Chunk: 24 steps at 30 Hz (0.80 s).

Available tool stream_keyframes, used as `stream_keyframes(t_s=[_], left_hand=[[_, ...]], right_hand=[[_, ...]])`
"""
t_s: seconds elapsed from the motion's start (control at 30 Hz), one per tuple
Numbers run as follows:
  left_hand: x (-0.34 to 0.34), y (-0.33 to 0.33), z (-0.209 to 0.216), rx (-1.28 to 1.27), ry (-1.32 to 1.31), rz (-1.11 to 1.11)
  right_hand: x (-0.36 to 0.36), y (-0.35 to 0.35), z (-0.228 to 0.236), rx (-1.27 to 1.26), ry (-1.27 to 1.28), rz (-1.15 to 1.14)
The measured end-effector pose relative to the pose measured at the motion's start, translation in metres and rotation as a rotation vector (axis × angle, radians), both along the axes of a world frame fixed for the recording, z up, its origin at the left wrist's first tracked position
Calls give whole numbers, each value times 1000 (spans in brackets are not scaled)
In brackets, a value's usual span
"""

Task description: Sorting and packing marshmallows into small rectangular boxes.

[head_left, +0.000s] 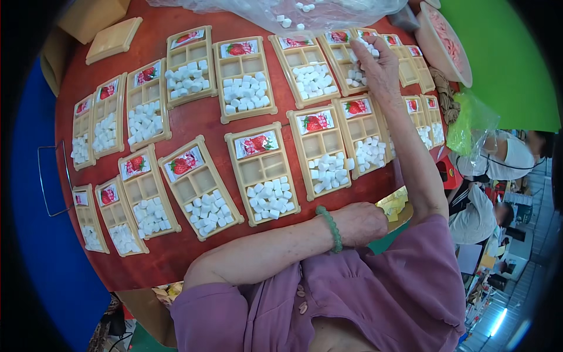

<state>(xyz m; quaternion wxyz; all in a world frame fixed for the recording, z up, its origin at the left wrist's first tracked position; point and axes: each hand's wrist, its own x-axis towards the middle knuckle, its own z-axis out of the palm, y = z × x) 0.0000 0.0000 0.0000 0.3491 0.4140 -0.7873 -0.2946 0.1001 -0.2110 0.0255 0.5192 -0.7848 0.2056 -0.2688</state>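
Note:
My right hand [380,67] reaches to the far row and is closed on white marshmallows [370,42], over a cream divided tray [338,54]. More marshmallows lie in that tray's large near compartment, partly covered by my hand. A strawberry-printed packet [338,37] sits in its far compartment. My left hand [365,225], below a green bead bracelet [329,227], rests curled near the table's front edge beside a box of yellow packets [394,204]. Its fingertips are hidden, and I cannot make out what they hold.
Two rows of similar trays, most with white pieces and a strawberry packet, cover the red table [196,120]. Clear plastic bag [252,13] with loose pieces lies at the back. A bowl of pink packets [448,44] stands far right. People [481,220] sit beyond.

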Motion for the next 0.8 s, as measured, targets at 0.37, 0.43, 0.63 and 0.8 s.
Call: stream_keyframes(t_s=[0.37, 0.43, 0.63, 0.8], left_hand=[[-1, 1, -7, -72, 58, 53], [-3, 0, -8, -65, 60, 55], [-3, 1, -8, -59, 74, 59], [-3, 0, -8, -44, 83, 50]], right_hand=[[-6, -1, -10, -147, 46, 10], [-8, -4, -8, -140, 82, 19], [-7, -5, -2, -111, 89, 36], [-7, -15, -9, -69, 46, -10]])
